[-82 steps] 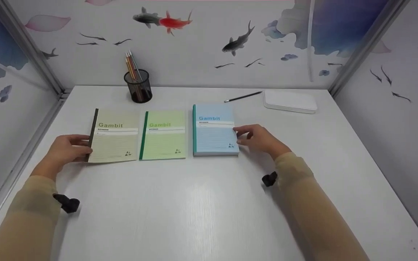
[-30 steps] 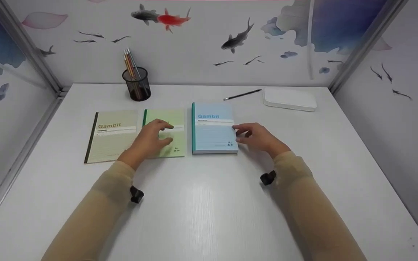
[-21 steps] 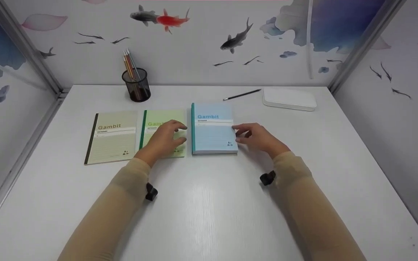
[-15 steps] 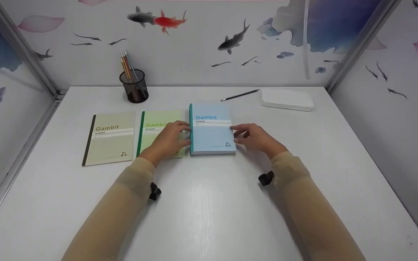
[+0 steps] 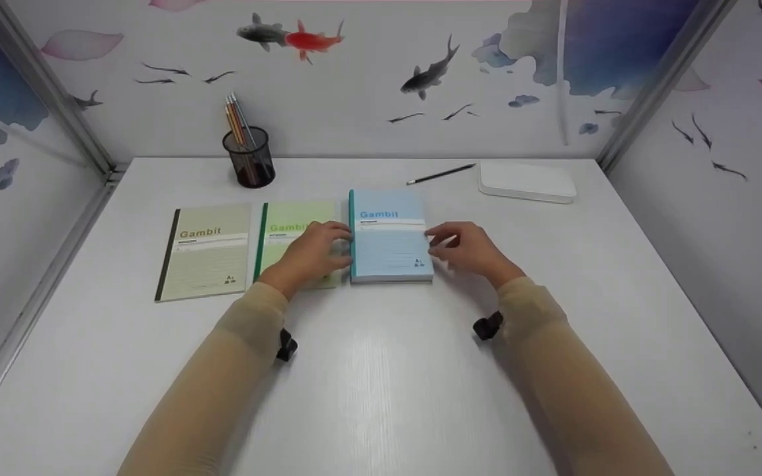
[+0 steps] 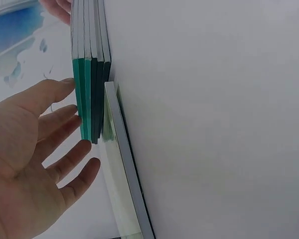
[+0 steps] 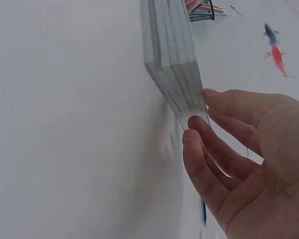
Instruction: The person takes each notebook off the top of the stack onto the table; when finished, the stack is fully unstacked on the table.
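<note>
the stack of notebooks (image 5: 391, 244), blue cover uppermost, lies flat on the counter (image 5: 368, 396), nearer the back edge than the front and roughly midway between the side edges. the left hand (image 5: 313, 252) is spread wide, fingertips at the spines; the right hand (image 5: 465, 250) is loosely bent, fingertips at the opposite long side. neither wraps around the stack, and how hard they press i cannot tell.

the likeliest trouble, i'd judge, is layers sliding out of line: uneven pressure, or fingertips meeting only the upper notebooks, would do it. a shove towards the left edge could run the stack into the green notebook (image 5: 278, 215), just beside it and partly under the left hand, or the palm could drag that one crooked.

further towards the left edge lies the olive notebook (image 5: 206, 258). near the back edge are a mesh cup (image 5: 253, 162) holding pencils (image 5: 235, 122), a loose pencil (image 5: 441, 174) and, towards the back right corner, a white case (image 5: 526, 182); only the green notebook crowds the hands.
</note>
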Tool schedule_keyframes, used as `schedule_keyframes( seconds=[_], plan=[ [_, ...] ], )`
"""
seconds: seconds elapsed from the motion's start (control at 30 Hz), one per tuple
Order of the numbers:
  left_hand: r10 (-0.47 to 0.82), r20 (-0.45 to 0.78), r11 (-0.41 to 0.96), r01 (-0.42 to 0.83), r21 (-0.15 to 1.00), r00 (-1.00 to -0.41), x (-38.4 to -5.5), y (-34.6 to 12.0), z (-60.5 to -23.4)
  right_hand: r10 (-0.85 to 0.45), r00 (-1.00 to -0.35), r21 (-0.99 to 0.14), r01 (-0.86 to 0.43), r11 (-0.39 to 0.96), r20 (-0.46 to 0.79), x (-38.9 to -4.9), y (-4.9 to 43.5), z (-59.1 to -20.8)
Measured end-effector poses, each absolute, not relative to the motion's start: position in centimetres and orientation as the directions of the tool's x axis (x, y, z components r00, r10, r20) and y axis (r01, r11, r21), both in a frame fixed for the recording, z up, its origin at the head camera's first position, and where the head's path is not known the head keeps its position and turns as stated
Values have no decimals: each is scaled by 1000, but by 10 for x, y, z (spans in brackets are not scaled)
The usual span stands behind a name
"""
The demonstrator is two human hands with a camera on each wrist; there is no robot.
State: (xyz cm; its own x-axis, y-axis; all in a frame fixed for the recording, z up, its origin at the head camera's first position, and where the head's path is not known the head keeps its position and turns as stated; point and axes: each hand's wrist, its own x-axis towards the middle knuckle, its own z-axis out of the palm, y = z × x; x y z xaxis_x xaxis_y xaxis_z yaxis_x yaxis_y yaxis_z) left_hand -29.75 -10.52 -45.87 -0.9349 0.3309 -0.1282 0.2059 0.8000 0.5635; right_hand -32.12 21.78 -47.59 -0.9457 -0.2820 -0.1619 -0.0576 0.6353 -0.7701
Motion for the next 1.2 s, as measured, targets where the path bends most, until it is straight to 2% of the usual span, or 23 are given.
schedule_keyframes(
  seconds=[0.27, 0.53, 0.67, 0.87, 1.07, 1.2],
  plan=[
    [319, -123, 794, 194, 576, -940, -297, -106, -460, -142, -981, -816, 26, 577, -132, -327, 199, -476],
    [276, -122, 723, 123, 680, -953, -297, -107, -463, -112, -962, -802, 140, 580, -249, -329, 193, -475],
    [256, -145, 705, 82, 705, -956, -294, -105, -462, -111, -961, -811, 147, 567, -252, -329, 193, -474],
    [270, -152, 731, 100, 675, -951, -293, -101, -462, -103, -958, -821, 169, 545, -266, -332, 198, -478],
    [276, -151, 780, 129, 613, -949, -294, -100, -461, -123, -932, -860, 258, 440, -342, -332, 210, -481],
    [274, -150, 800, 139, 583, -950, -294, -102, -460, -132, -932, -877, 260, 404, -338, -329, 214, -482]
  ],
)
